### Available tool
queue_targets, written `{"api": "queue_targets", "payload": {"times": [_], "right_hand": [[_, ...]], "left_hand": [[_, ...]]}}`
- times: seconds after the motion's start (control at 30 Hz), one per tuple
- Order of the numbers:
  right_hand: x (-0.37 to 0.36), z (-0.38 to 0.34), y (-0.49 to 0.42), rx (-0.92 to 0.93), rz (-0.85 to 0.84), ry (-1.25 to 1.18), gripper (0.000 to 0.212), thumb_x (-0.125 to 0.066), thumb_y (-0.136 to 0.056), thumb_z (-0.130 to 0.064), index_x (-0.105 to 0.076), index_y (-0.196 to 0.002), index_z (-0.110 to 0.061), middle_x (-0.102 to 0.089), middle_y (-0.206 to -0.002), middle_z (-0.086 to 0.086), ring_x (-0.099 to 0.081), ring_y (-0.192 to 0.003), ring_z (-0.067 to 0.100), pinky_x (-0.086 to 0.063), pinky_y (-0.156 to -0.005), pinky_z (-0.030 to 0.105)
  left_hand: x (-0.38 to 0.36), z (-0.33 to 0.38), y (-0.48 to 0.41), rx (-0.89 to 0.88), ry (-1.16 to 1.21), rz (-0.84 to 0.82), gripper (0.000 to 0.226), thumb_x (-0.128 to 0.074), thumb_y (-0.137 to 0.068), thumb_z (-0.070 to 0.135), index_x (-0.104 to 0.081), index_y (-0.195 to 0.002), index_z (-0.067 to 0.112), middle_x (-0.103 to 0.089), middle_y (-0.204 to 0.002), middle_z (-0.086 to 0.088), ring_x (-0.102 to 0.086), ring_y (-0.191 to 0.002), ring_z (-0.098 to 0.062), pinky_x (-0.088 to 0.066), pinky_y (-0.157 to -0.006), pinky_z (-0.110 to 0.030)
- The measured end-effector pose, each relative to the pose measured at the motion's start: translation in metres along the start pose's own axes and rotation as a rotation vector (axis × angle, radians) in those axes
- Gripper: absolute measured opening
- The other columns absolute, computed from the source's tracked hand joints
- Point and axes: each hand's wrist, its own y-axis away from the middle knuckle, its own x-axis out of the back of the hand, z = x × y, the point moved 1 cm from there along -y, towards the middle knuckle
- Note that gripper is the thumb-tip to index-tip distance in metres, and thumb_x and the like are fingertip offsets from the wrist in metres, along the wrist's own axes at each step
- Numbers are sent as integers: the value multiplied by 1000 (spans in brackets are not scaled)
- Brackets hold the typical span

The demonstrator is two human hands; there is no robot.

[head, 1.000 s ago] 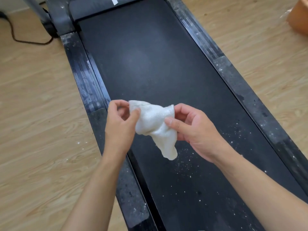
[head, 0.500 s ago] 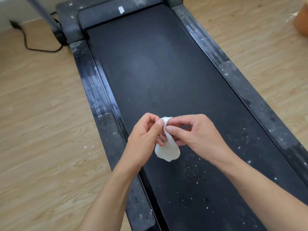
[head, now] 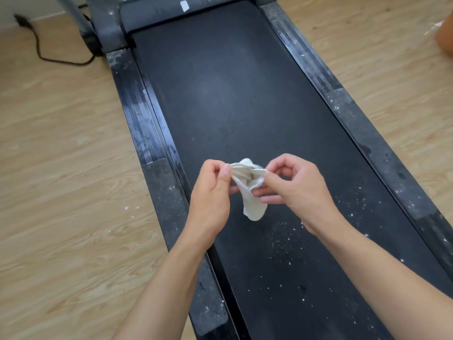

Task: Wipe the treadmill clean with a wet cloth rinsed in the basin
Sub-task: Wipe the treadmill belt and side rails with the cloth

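A small white cloth [head: 252,204] hangs between my two hands above the black treadmill belt [head: 232,99]. My left hand [head: 210,192] pinches its upper left edge with thumb and fingers. My right hand [head: 296,187] pinches the upper right edge, its lower fingers reaching under the cloth. The cloth is bunched at the top and droops to a rounded tip. White specks dot the belt near my right wrist and along both dusty side rails [head: 157,173].
An orange-brown container [head: 445,40] shows at the far right edge on the wooden floor [head: 61,192]. A black power cable [head: 46,57] runs across the floor at the upper left, beside the treadmill's upright post [head: 73,13].
My hands came together and folded the cloth small, then parted slightly, opening its top edge again. The view shifted so the treadmill's front end shows more.
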Motion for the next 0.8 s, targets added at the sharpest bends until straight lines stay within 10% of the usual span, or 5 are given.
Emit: {"api": "queue_targets", "payload": {"times": [0.13, 0.27, 0.4, 0.6, 0.8], "right_hand": [[19, 20, -5, -80, 154, -86, 11, -57, -97, -1, -53, -89, -8, -77, -89, 19, -80, -80, 36, -65, -74, 48], [49, 45, -7, -187, 211, -142, 10, -55, -96, -2, -56, -90, -9, -74, -98, 30, -79, -86, 41, -63, -75, 43], [58, 61, -8, -310, -4, 2, 3, -62, -98, -3, -61, -99, -5, -75, -98, 25, -79, -95, 38, -63, -88, 49], [54, 12, -13, 14, -216, 117, 70, -96, -73, -31, -63, -135, -33, -66, -141, -18, -56, -135, -1, -42, -113, 31], [6, -10, 3, 1, -432, 14, 45, -91, -79, -10, -71, -119, -13, -79, -114, 0, -73, -113, 14, -54, -101, 34]], "left_hand": [[14, 3, -15, -13, 27, 252, 23, -41, -109, 42, -52, -101, 22, -70, -98, 0, -70, -88, -20, -60, -87, -52], [30, 21, -30, -158, -112, 341, 20, -41, -111, 38, -48, -104, 22, -49, -82, 13, -47, -73, -5, -43, -75, -33], [23, 42, -36, -347, -271, 79, 20, -41, -112, 31, -48, -107, 12, -43, -80, 14, -41, -68, -2, -38, -67, -24], [14, 75, -40, -357, -241, -415, 20, -44, -110, 36, -47, -99, 19, -42, -66, 17, -37, -60, -9, -33, -60, -31], [12, 102, -53, -316, 14, -614, 16, -47, -110, 24, -50, -97, 16, -47, -75, 1, -39, -62, -14, -34, -54, -25]]}}
